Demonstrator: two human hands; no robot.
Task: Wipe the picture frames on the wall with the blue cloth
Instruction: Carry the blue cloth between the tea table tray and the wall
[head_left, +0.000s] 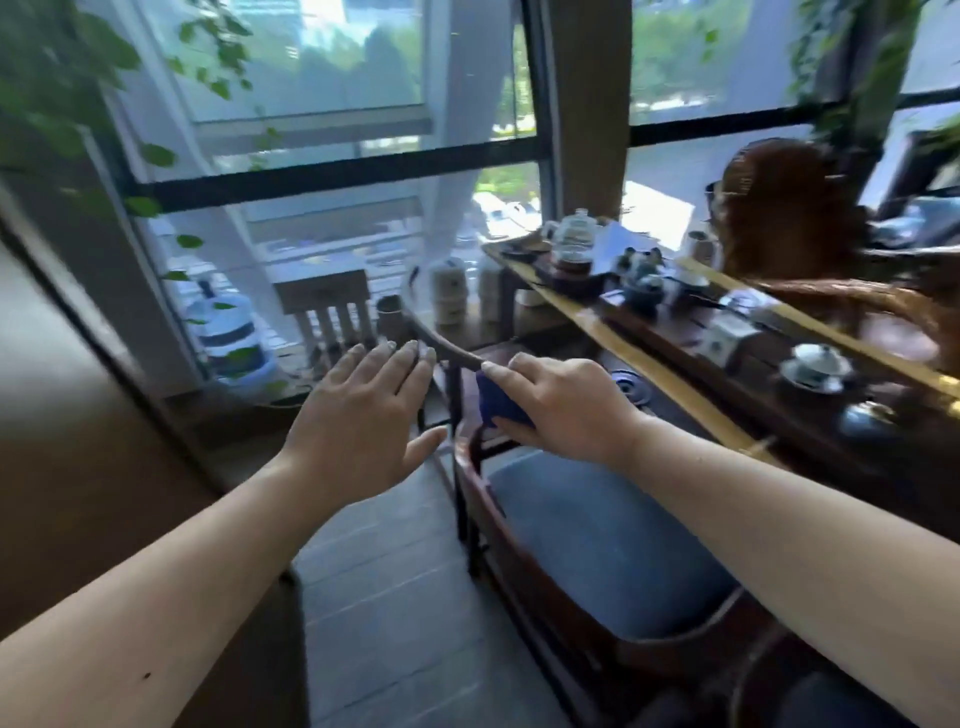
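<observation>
A blue cloth (501, 405) is gripped in the right hand (566, 405).
The left hand (358, 415) is held flat beside it, fingers spread wide, above a cushioned chair (597, 540).

Blue cloth (503, 404) bunched in right hand (563, 405), left hand (358, 415) spread flat, above a cushioned chair (597, 535)

Blue cloth (501, 402) mostly hidden inside the right hand (563, 402); tea table (649, 371) items blurred (cut off at right edge).
</observation>
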